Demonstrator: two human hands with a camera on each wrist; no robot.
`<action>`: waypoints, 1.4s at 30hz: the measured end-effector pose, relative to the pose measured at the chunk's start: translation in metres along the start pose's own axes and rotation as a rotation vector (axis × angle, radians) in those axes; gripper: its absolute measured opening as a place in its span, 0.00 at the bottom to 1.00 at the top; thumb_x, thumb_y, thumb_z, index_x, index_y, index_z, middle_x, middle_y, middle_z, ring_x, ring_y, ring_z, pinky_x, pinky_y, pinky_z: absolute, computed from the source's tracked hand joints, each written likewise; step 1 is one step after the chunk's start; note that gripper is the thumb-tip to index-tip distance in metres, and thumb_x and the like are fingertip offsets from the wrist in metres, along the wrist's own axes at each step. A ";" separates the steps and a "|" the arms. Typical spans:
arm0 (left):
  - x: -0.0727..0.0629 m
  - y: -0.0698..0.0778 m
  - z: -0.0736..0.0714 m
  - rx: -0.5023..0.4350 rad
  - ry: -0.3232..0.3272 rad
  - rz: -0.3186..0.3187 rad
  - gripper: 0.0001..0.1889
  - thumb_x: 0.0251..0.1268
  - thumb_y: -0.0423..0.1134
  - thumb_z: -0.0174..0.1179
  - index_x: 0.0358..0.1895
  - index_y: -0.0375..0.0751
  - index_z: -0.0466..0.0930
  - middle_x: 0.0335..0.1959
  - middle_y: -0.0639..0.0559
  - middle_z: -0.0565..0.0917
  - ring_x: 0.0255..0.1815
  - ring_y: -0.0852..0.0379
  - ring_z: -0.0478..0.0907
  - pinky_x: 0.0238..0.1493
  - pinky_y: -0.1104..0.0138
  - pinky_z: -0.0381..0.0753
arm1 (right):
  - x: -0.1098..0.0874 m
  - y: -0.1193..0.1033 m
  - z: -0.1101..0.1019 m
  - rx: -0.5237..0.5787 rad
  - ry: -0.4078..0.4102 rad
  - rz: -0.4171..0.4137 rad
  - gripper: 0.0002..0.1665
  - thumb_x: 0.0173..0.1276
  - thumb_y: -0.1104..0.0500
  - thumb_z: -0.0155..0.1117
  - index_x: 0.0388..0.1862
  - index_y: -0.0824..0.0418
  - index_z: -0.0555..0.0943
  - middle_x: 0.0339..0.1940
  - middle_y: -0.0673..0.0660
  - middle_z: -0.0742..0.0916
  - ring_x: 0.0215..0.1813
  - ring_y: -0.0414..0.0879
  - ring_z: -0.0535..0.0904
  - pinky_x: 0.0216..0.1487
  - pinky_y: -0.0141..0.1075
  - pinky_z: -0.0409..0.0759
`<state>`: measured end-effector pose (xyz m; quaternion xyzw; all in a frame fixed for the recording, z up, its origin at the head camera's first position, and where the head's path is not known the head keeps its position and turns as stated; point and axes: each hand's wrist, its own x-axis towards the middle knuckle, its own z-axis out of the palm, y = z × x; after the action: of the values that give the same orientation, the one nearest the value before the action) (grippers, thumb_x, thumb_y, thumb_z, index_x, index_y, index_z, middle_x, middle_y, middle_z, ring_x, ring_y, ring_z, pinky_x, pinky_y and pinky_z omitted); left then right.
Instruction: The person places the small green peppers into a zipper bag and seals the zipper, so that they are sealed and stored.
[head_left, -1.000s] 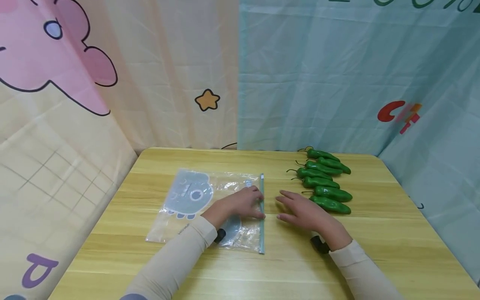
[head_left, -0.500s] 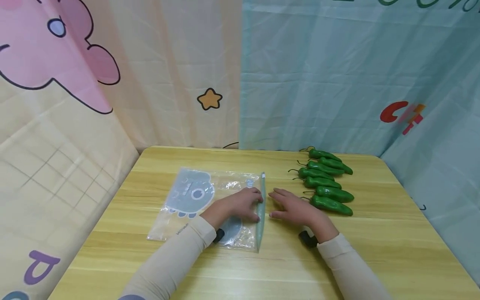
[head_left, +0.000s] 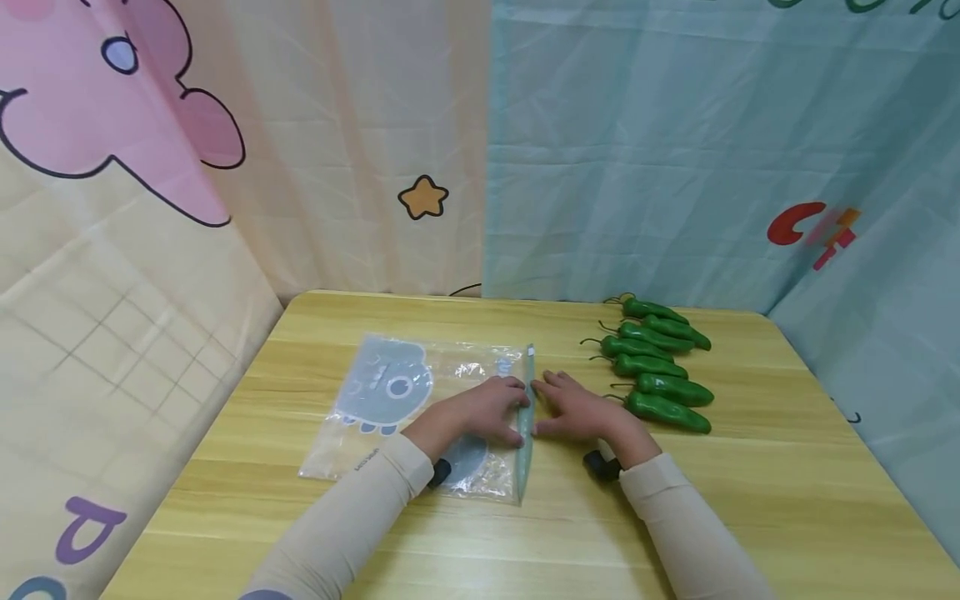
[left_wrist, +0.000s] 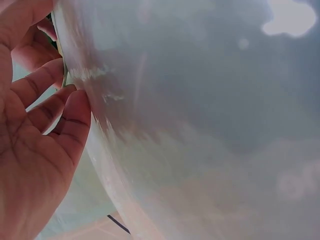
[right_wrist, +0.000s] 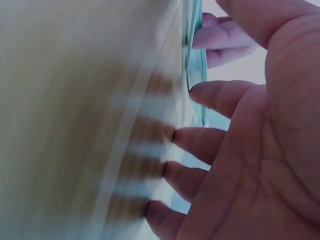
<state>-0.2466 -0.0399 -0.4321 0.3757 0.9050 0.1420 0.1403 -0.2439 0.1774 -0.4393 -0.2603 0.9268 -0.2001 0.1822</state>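
Grip: left hand (head_left: 483, 410) spread its fingers and thumb on the plastic bag (head_left: 453, 373) near its zip edge (head_left: 525, 467); right hand (head_left: 581, 410), also spread, had fingertips at that edge. Bag lay on the table (head_left: 562, 537), beside seven green peppers (head_left: 649, 367).

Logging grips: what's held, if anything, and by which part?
Left hand and right hand touch the green zip edge of the flat clear plastic bag; actual gripping cannot be told.

Wood-grain table (head_left: 757, 475), blue curtain (head_left: 637, 167), orange star print (head_left: 423, 198)
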 end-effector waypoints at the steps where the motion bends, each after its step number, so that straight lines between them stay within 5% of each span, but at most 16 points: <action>1: 0.000 0.000 0.000 0.002 0.000 0.002 0.32 0.54 0.51 0.71 0.62 0.42 0.77 0.69 0.45 0.70 0.70 0.47 0.65 0.70 0.61 0.62 | 0.000 -0.001 0.000 0.003 -0.004 0.004 0.49 0.68 0.39 0.63 0.78 0.62 0.59 0.79 0.70 0.55 0.78 0.67 0.43 0.73 0.61 0.51; 26: -0.003 0.004 0.007 0.031 -0.041 -0.046 0.42 0.54 0.57 0.71 0.71 0.43 0.70 0.74 0.46 0.64 0.71 0.45 0.61 0.69 0.58 0.65 | 0.005 -0.012 0.004 -0.096 -0.040 0.079 0.50 0.67 0.40 0.65 0.79 0.60 0.58 0.80 0.69 0.53 0.78 0.68 0.41 0.70 0.69 0.47; 42: -0.007 0.008 0.006 -0.058 -0.045 -0.064 0.35 0.54 0.50 0.72 0.66 0.43 0.75 0.58 0.52 0.74 0.59 0.52 0.62 0.58 0.63 0.69 | 0.004 -0.014 0.003 -0.086 -0.031 0.081 0.50 0.67 0.39 0.65 0.79 0.60 0.58 0.80 0.68 0.52 0.79 0.67 0.40 0.71 0.67 0.48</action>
<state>-0.2342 -0.0387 -0.4337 0.3453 0.9087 0.1551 0.1761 -0.2400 0.1635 -0.4365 -0.2331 0.9415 -0.1485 0.1931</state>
